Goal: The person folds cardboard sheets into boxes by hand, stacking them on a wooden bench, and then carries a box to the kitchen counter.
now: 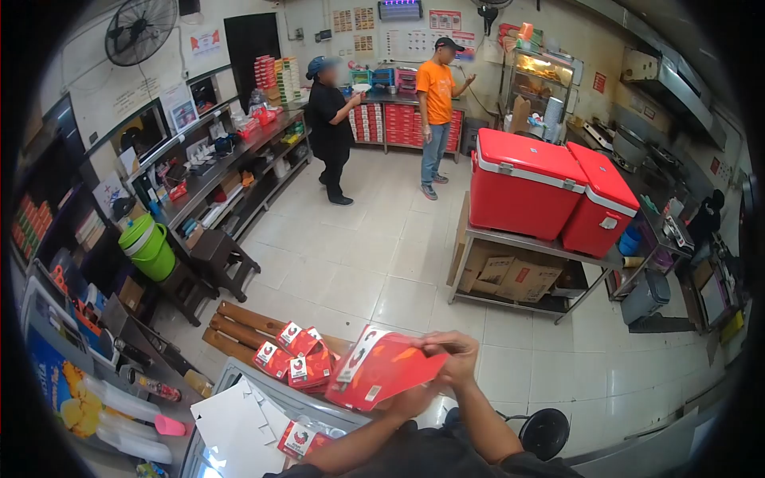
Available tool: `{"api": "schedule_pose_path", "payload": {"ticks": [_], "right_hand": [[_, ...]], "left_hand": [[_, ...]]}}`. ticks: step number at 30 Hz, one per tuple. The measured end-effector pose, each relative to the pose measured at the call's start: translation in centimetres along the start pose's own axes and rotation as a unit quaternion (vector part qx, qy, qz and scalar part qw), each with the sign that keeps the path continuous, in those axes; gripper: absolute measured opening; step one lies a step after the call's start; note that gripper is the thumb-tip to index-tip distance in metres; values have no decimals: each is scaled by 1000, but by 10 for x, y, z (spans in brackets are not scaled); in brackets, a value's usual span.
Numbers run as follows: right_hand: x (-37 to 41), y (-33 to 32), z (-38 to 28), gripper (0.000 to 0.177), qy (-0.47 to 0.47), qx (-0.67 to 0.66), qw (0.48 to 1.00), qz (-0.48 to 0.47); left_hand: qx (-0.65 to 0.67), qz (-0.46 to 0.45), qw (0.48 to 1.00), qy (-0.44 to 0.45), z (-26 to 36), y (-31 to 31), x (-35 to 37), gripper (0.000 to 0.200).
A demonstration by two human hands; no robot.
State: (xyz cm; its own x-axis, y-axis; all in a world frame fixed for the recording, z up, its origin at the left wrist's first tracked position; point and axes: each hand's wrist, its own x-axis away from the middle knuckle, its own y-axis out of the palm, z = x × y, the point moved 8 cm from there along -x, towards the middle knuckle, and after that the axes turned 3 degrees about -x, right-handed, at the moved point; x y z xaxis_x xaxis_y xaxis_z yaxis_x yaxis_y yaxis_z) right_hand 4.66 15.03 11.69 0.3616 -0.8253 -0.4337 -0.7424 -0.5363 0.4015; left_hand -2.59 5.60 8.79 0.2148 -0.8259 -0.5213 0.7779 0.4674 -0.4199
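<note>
In front of me I hold a red cardboard food box [378, 368] with a white logo panel; it looks partly folded. My right hand [456, 356] grips its upper right edge, fingers bent over the card. My left hand [414, 400] is at the lower edge, its fingers partly hidden by the box and slightly blurred. Several small red-and-white boxes [309, 369] lie in a heap just left of the held one, on a slatted wooden bench [239, 323]. White flat card sheets [235, 422] are spread by my left forearm, with another red box [301, 438] beside them.
Two red cooler boxes [526, 187] sit on a metal table [510, 237] to the right. Two people, one in black [328, 131] and one in an orange shirt [437, 95], stand farther back. A green bucket [147, 247] rests on a stool at left. A black round stool [544, 432] is near my right.
</note>
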Motion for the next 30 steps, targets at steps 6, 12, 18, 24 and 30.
{"api": "schedule_pose_path", "payload": {"ticks": [6,12,18,24,30], "right_hand": [[9,52,-84,16,-381,284,869,-140],[1,67,-90,20,-230,147,956,-110],[-2,63,-66,20,-287,208,928,-112],[-1,56,-91,23,-362,392,845,11],[9,3,-74,29,-397,331,855,-34]], "left_hand": [[-5,-3,1000,-13,-15,-46,28,31],[-33,17,996,-76,-2,-58,24,29],[-90,72,982,-148,27,-61,-17,26],[-139,112,964,-199,31,-89,-24,24],[207,289,925,-131,21,-91,-40,20]]}}
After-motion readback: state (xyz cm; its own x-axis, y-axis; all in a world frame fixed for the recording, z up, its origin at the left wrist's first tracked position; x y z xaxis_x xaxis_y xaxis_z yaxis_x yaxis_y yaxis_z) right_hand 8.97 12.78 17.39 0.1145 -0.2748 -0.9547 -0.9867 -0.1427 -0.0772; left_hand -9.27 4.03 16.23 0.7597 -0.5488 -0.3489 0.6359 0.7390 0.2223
